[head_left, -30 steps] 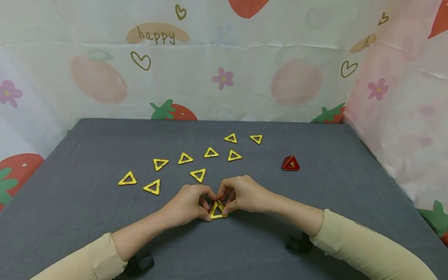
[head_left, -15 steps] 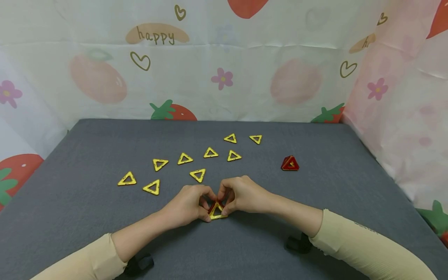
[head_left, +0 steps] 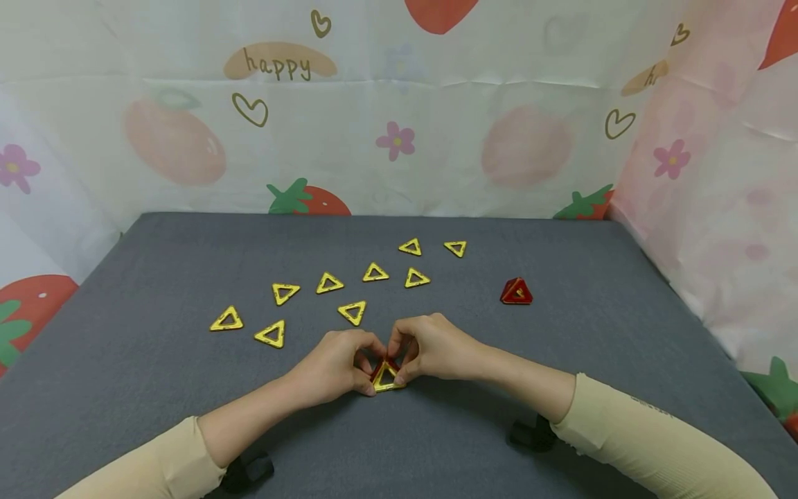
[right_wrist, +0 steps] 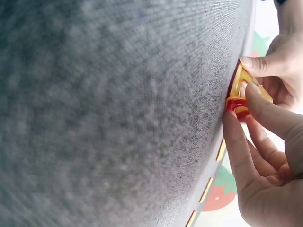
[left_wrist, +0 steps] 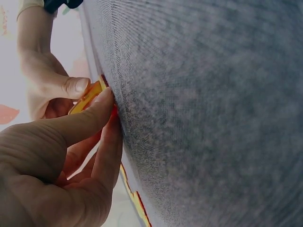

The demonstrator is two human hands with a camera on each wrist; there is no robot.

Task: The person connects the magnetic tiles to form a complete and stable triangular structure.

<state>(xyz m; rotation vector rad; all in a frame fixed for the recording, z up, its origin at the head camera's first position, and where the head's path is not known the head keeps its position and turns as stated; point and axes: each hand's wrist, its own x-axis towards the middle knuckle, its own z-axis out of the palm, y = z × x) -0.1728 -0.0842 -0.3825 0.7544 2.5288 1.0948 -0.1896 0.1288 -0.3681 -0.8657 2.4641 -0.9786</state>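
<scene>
Triangular block (head_left: 388,387): sitting low at the cloth between the two hands, its yellow open frame facing the person, red showing along the upper slopes.
Left hand (head_left: 341,366): pinching the block's left side between thumb and fingers.
Right hand (head_left: 441,348): pinching the block's right side, thumb lying against the yellow frame.
Grip: both hands clamping on the block, facing each other across it.
Nearest loose triangle (head_left: 352,305): lying flat beyond the block, slightly left.
Left pair of triangles (head_left: 226,328): lying well left of the block and a little beyond it, apart from each other.
Middle four triangles (head_left: 376,278): lying spaced out beyond the block, three running off to its left, one slightly to its right.
Far pair of triangles (head_left: 456,243): lying farthest beyond the block, to its right.
Red pyramid (head_left: 517,299): standing well right of the block and beyond it, yellow showing inside.
Sleeves (head_left: 661,433): covering both arms, pale yellow, reaching in from either side below the block.
Black wrist devices (head_left: 532,435): sitting beneath the cuffs, on either side of the block.
Grey cloth (head_left: 399,443): spreading under and around the block.
Printed backdrop (head_left: 337,145): hanging behind the block, past the cloth's far edge, bearing strawberries, hearts, flowers and the word "happy".
</scene>
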